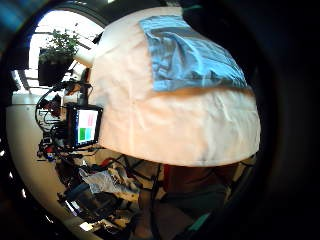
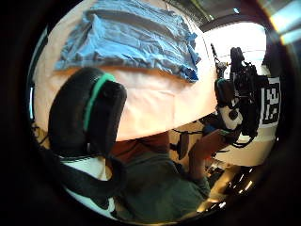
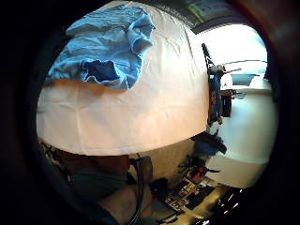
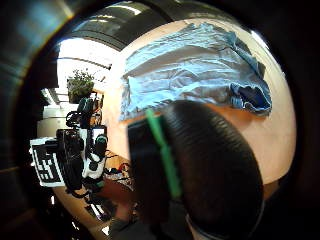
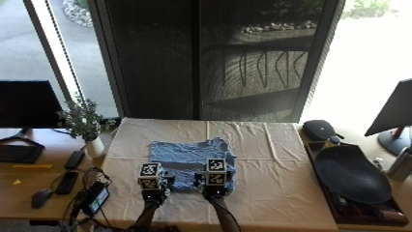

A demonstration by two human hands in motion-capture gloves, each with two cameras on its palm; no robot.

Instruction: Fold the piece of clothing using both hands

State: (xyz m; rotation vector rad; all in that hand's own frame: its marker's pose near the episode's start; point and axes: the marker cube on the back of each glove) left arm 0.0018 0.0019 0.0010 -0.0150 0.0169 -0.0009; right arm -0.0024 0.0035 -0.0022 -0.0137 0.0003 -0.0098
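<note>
A light blue T-shirt lies flat on the cream table cover, near the middle of the table. Both gloved hands hover at its near edge: my left hand by the near left corner, my right hand by the near right corner. Neither holds cloth. The palm views show the shirt a little way off, with bare cover between. A sleeve opening shows at the near right. One loosely bent left finger and one right finger grip nothing.
A small plant in a white vase stands at the table's left edge. On the right lies a dark tray with a black bowl, and behind it a black case. A side desk at the left carries a monitor and small devices.
</note>
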